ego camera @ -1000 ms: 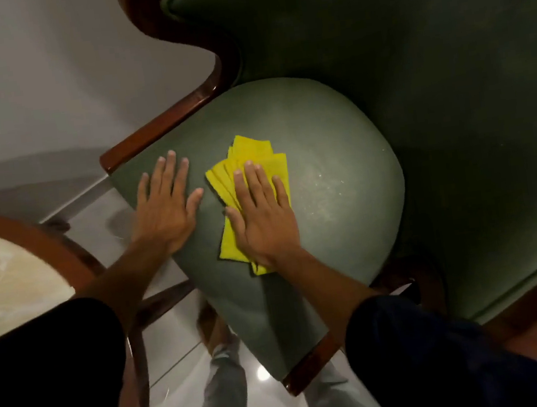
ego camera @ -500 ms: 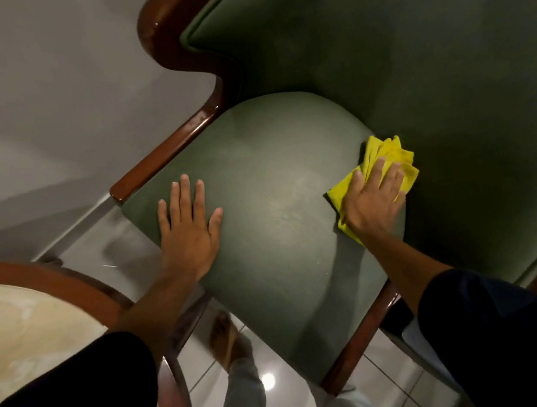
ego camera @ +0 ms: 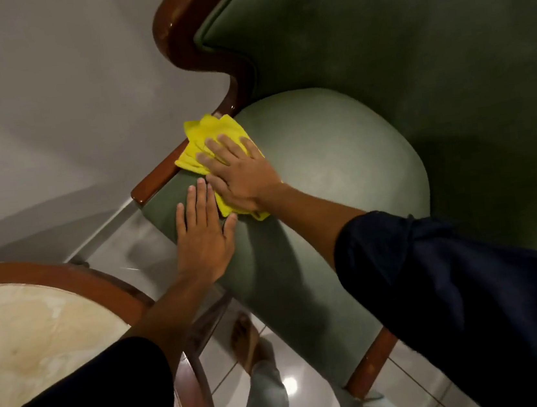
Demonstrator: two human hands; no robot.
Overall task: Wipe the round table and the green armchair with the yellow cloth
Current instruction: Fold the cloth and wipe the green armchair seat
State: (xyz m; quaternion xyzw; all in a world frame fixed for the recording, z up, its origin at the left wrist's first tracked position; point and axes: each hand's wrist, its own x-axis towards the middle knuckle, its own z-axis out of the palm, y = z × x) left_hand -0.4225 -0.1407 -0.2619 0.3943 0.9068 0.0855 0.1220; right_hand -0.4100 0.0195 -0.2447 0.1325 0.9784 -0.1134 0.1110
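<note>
The green armchair (ego camera: 329,162) fills the middle and right, its rounded seat cushion pale under the light and its tall back darker behind. The folded yellow cloth (ego camera: 208,136) lies at the seat's far left corner, partly over the brown wooden frame. My right hand (ego camera: 240,176) presses flat on the cloth, covering its near half. My left hand (ego camera: 203,238) rests flat on the seat's left edge, fingers spread, just touching the right hand. The round table (ego camera: 76,277), cream marble top with a brown wooden rim, is at the lower left.
A grey wall (ego camera: 44,95) rises behind the chair's left side. Glossy tiled floor (ego camera: 293,386) shows below the seat, with my bare foot (ego camera: 247,341) and light trouser legs between table and chair. The chair's curved wooden arm (ego camera: 185,31) stands at the top.
My right hand has swept the yellow cloth from the seat's right side across to its far left corner. My left hand has stayed on the seat's left edge. The view shifted slightly.
</note>
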